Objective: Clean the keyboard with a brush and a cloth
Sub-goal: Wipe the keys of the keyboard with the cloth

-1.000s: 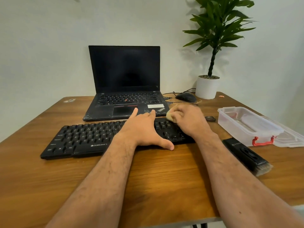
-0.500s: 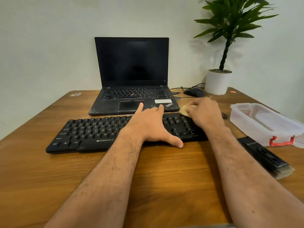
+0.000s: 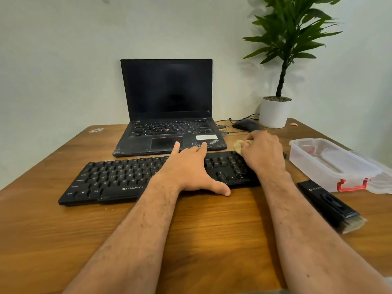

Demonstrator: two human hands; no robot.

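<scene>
Desk: wooden desk (image 3: 212, 230) before a pale wall, carrying everything.
Keyboard: keyboard (image 3: 118, 177) lies mid-desk, in front of the laptop (image 3: 167, 115).
Left hand: left hand (image 3: 191, 168) flat, fingers spread, pressing the keys.
Right hand: right hand (image 3: 263, 151) grips the cloth (image 3: 238, 145) at the far right corner.
Brush: brush (image 3: 331, 206) lies unheld at right.
Progress: wiping is under way; brushing looks finished.

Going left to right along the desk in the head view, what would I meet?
keyboard → left hand → right hand holding the cloth → brush → clear plastic box.
</scene>
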